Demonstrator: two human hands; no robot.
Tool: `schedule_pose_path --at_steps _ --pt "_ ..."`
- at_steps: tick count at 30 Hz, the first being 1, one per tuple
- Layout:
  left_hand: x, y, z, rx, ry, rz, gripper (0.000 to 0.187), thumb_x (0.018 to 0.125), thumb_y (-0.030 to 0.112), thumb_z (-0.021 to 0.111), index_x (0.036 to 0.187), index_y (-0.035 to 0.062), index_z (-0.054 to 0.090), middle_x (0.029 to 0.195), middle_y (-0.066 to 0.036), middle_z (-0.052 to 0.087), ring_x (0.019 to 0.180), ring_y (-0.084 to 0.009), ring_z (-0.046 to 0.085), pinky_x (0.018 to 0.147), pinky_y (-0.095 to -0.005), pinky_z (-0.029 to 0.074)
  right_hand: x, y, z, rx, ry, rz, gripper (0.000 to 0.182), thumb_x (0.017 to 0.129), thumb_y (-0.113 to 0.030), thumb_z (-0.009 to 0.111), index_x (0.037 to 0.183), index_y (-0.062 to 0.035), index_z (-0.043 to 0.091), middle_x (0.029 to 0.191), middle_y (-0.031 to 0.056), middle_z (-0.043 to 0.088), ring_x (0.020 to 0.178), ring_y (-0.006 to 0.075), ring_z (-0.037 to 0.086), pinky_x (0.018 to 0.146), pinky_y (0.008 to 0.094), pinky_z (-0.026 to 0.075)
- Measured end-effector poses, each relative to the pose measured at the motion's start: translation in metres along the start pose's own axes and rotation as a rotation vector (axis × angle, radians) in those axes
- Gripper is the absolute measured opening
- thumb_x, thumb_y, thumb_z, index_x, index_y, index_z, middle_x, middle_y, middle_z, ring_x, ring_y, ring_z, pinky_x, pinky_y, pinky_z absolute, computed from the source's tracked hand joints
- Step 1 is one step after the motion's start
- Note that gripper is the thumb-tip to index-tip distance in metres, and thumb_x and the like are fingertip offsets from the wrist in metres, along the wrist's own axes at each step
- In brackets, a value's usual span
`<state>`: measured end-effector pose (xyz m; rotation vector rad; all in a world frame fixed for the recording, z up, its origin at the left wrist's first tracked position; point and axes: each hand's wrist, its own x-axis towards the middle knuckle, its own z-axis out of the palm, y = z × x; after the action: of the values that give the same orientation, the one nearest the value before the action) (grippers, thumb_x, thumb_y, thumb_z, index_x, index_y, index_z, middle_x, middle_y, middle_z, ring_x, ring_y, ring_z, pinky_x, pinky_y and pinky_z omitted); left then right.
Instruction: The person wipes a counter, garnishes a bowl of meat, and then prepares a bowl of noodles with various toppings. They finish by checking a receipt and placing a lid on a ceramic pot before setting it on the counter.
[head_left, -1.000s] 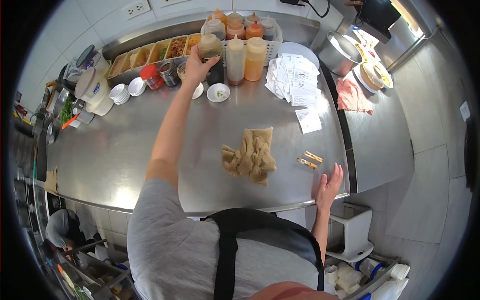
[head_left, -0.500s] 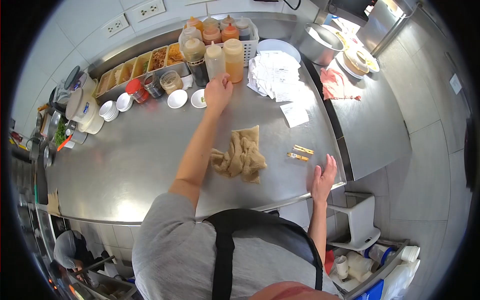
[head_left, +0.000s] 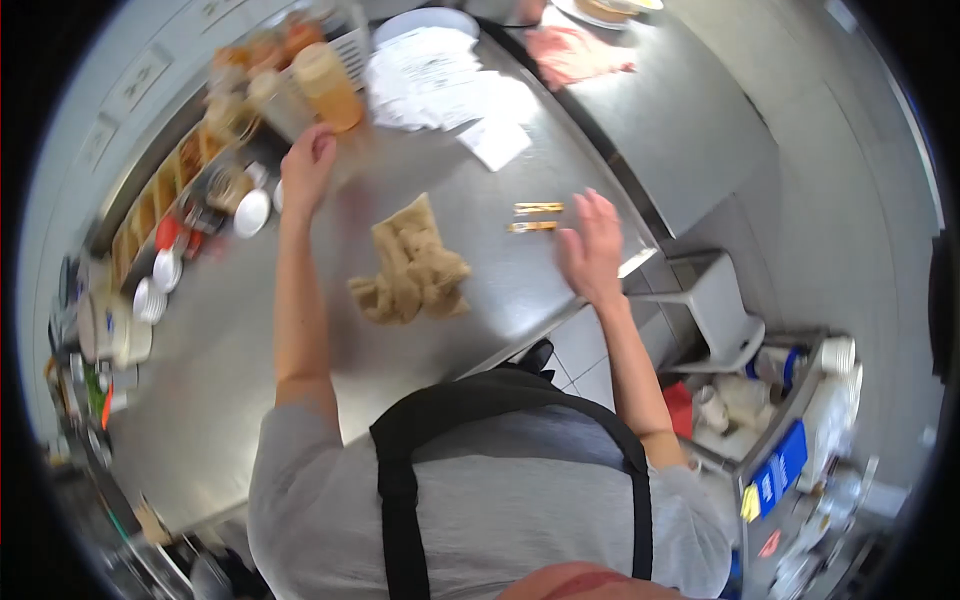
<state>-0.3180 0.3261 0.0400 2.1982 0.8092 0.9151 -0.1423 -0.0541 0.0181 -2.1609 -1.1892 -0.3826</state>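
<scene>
My left hand [head_left: 308, 168] is at the front of the squeeze bottles, with its fingers curled in. Close to it stand a clear squeeze bottle [head_left: 280, 103] and one with amber liquid [head_left: 330, 90]. What the curled fingers hold, if anything, is hidden. My right hand [head_left: 592, 248] is open over the table's right edge, fingers stretched, holding nothing. Just left of it lie two wooden clothespins [head_left: 537, 208]. Between my hands a crumpled brown cloth [head_left: 412, 265] rests on the steel table [head_left: 250, 400].
White paper slips [head_left: 430, 80] lie at the back. Small white bowls [head_left: 252, 212] and a row of food containers [head_left: 165, 185] line the left side. A pink cloth [head_left: 575, 52] lies on the neighbouring counter. A grey stool [head_left: 715, 310] stands beyond the right edge.
The head view has turned, so the table things appear shifted left and up. My left hand stays near the bottles. My right hand remains open beside the clothespins, reaching slightly further over the table.
</scene>
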Motion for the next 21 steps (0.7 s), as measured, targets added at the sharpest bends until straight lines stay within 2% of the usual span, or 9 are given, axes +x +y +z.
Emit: schedule_pose_path --at_steps 1,2,5,6,8,10,12,16,21 --pt "-0.006 0.013 0.002 0.074 -0.025 0.063 0.027 0.083 0.017 0.058 0.107 0.0057 0.059 0.087 -0.012 0.065 0.078 -0.0185 0.062 0.072 -0.03 0.048 0.008 -0.009 0.001 -0.053 -0.022 -0.064 0.046 0.075 -0.017 0.061 0.12 -0.0094 0.052 0.128 0.0159 0.044 0.118 0.0359 0.04 0.091 0.0442 0.035" --pt "-0.011 0.021 0.006 -0.007 -0.055 0.168 0.026 0.083 0.018 0.059 0.107 0.0056 0.059 0.084 -0.011 0.064 0.075 -0.0181 0.061 0.071 -0.0297 0.047 0.011 -0.017 0.008 -0.158 -0.034 -0.121 0.049 0.072 -0.023 0.064 0.119 -0.018 0.054 0.132 0.0137 0.042 0.121 0.0356 0.038 0.088 0.0487 0.034" --pt "-0.017 0.038 0.029 -0.039 -0.184 0.219 0.02 0.085 0.014 0.057 0.099 0.0008 0.059 0.079 -0.009 0.06 0.072 -0.0166 0.056 0.067 -0.0303 0.046 0.0 -0.018 0.038 -0.361 -0.27 -0.242 0.061 0.072 -0.045 0.064 0.128 -0.0304 0.044 0.143 0.0075 0.03 0.131 0.0355 0.025 0.088 0.0668 0.027" --pt "-0.017 0.044 0.034 -0.018 -0.266 0.26 0.02 0.085 0.012 0.055 0.101 -0.0004 0.059 0.082 -0.009 0.06 0.073 -0.0163 0.056 0.067 -0.0294 0.046 -0.004 -0.015 0.041 -0.316 -0.373 -0.187 0.063 0.077 -0.052 0.056 0.133 -0.0306 0.037 0.146 0.0055 0.024 0.133 0.033 0.022 0.091 0.0666 0.026" --pt "-0.021 0.047 0.057 -0.206 -0.32 0.302 0.024 0.084 0.008 0.054 0.106 -0.0012 0.058 0.091 -0.01 0.062 0.077 -0.0161 0.058 0.067 -0.0275 0.047 -0.006 -0.01 0.037 -0.278 -0.436 -0.139 0.061 0.083 -0.053 0.048 0.137 -0.0298 0.031 0.148 0.0056 0.019 0.135 0.0315 0.019 0.095 0.0666 0.023" --pt "-0.025 0.085 0.06 -0.167 -0.548 0.154 0.027 0.083 0.005 0.054 0.109 0.0002 0.057 0.096 -0.011 0.062 0.079 -0.0148 0.058 0.067 -0.0259 0.047 -0.015 -0.005 0.02 -0.246 -0.438 -0.06 0.06 0.085 -0.052 0.045 0.138 -0.0283 0.03 0.148 0.0065 0.018 0.135 0.0322 0.019 0.097 0.065 0.022" --pt "-0.034 0.103 0.076 -0.216 -0.57 0.344 0.028 0.082 0.003 0.054 0.11 0.0013 0.057 0.092 -0.009 0.062 0.077 -0.0128 0.057 0.063 -0.0242 0.046 -0.023 -0.014 -0.006 -0.219 -0.405 -0.018 0.058 0.087 -0.051 0.043 0.138 -0.0266 0.031 0.147 0.0076 0.019 0.134 0.0341 0.02 0.098 0.064 0.021" --pt "-0.048 0.146 0.105 -0.273 -0.753 0.452 0.033 0.08 0.001 0.056 0.113 0.0033 0.056 0.102 -0.009 0.061 0.084 -0.0156 0.057 0.063 -0.0257 0.046 -0.064 -0.009 -0.062 -0.209 -0.141 0.119 0.061 0.085 -0.046 0.05 0.138 -0.0236 0.031 0.145 0.0135 0.022 0.132 0.0355 0.023 0.097 0.0562 0.029" --pt "-0.075 0.2 0.132 -0.289 -0.877 0.68 0.035 0.078 0.004 0.058 0.113 0.0048 0.055 0.1 -0.011 0.059 0.085 -0.0228 0.058 0.066 -0.0309 0.046 -0.171 0.001 -0.105 -0.346 0.026 0.576 0.059 0.082 -0.043 0.055 0.134 -0.0188 0.037 0.139 0.0199 0.027 0.128 0.0377 0.027 0.095 0.0539 0.031"
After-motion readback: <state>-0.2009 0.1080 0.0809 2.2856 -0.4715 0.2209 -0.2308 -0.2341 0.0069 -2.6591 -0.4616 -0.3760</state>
